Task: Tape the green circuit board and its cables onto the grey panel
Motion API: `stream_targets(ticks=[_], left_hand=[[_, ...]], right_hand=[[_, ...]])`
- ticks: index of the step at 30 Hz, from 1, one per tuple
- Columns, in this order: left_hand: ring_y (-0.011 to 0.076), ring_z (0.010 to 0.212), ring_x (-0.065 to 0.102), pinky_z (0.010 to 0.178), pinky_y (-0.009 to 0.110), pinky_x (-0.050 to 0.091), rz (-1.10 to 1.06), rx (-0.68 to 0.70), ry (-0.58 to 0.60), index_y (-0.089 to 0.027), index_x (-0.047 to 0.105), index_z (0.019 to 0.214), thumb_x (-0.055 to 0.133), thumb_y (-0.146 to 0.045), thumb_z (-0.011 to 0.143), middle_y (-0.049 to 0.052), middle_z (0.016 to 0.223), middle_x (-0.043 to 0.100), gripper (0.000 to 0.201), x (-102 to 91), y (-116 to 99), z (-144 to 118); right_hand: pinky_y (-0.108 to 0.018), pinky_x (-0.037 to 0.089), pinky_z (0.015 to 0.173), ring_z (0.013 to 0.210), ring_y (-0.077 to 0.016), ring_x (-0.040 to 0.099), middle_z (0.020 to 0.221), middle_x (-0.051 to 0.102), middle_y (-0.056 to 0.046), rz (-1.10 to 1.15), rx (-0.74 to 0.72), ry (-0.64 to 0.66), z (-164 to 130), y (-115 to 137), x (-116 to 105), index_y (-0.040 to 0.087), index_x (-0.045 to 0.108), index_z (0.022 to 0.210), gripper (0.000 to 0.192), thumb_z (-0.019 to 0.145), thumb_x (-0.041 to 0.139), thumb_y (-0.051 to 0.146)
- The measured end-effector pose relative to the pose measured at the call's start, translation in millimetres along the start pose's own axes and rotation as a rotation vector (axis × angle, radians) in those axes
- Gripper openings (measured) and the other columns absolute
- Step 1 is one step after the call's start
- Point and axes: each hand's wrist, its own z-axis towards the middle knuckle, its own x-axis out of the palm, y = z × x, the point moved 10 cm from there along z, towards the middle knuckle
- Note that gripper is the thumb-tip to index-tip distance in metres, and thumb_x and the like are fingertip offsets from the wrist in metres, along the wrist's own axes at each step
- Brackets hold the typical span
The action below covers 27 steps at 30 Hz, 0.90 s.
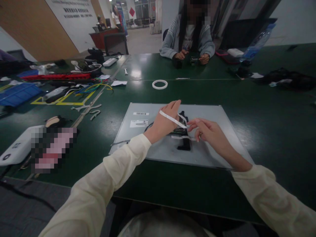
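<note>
My right hand [209,133] is closed, with its fingertips pinching one end of a strip of white tape [172,119]. The strip runs up to the left, across the front of my left hand [163,121]. That left hand has its fingers stretched out and close together over a black bracket-like part [184,144] with a small circuit board; its thumb is hidden. A second white strip [179,137] crosses the black part just below. All this rests on a flat grey-white panel [207,154] bearing printed labels at its left.
A white tape roll [160,84] lies beyond the panel. Cut strips [95,114], coloured wires, a blue basket [19,93] and a white device [21,144] are at left. Across the green table [271,115], a person [187,39] handles small dark parts; a bottle [258,42] leans at right.
</note>
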Motion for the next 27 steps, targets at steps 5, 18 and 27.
stream_targets(ticks=[5,18,27], left_hand=[[0.0228,0.119,0.046,0.098,0.036,0.037,0.087,0.028,-0.015,-0.008,0.039,0.129,0.037,-0.010,0.084,0.014,0.130,0.049,0.045,-14.3,-19.6,-1.8],[0.0165,0.092,0.061,0.079,0.029,0.045,-0.239,-0.274,-0.017,-0.011,0.052,0.112,0.036,-0.017,0.089,0.012,0.104,0.064,0.029,-46.7,62.4,15.1],[0.0109,0.061,0.058,0.055,0.020,0.041,-0.723,-0.125,0.630,-0.012,0.063,0.078,0.047,-0.044,0.085,0.003,0.071,0.064,0.037,-20.6,2.6,-13.8]], right_hand=[[-0.020,0.023,0.035,0.036,-0.0051,0.041,0.069,0.061,-0.005,0.201,0.088,0.196,-7.6,-1.7,31.2,0.012,0.058,0.079,0.053,0.076,0.050,0.064],[-0.019,0.028,0.041,0.041,-0.0053,0.037,0.050,0.044,0.004,0.124,-0.092,0.102,-11.1,7.5,17.0,0.014,0.059,0.072,0.033,0.084,0.053,0.044],[-0.019,0.030,0.041,0.041,-0.0061,0.040,0.050,0.046,0.003,0.028,-0.142,0.123,-15.5,9.5,27.9,0.015,0.057,0.070,0.031,0.085,0.050,0.041]])
